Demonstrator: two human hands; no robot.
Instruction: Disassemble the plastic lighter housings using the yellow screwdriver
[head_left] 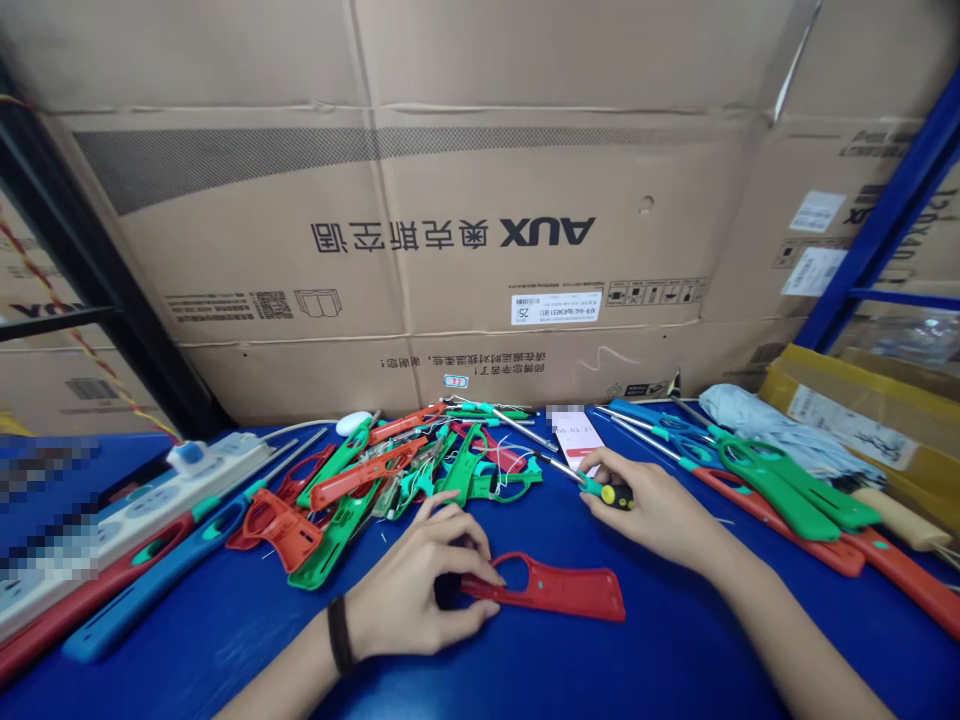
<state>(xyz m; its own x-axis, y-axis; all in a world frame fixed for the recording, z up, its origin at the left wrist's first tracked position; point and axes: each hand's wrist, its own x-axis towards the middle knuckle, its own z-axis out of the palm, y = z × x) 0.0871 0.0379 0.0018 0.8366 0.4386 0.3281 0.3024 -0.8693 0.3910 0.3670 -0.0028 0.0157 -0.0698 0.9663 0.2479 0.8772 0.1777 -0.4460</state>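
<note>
Pinching the left end of one red casing half (574,592) between thumb and forefinger of the left hand (424,575), almost closed, with the other fingers loosely curled above. Gripping one screwdriver (617,497) by its yellow-and-black handle in the bent fingers of the right hand (651,505).

Lying at the near middle of the bench (570,675), in front of the pile (420,465): that same red casing half. Counted elsewhere: one phone (581,438) near the screwdriver, one power strip (146,500), two long-nosed lighters, red (112,608) and blue (161,575), beside it. Too tangled to count: red and green parts in the pile.

Reaching in from lower left with the left forearm, banded dark at the wrist; from lower right with the right, pointing the screwdriver's shaft up and leftward.
</note>
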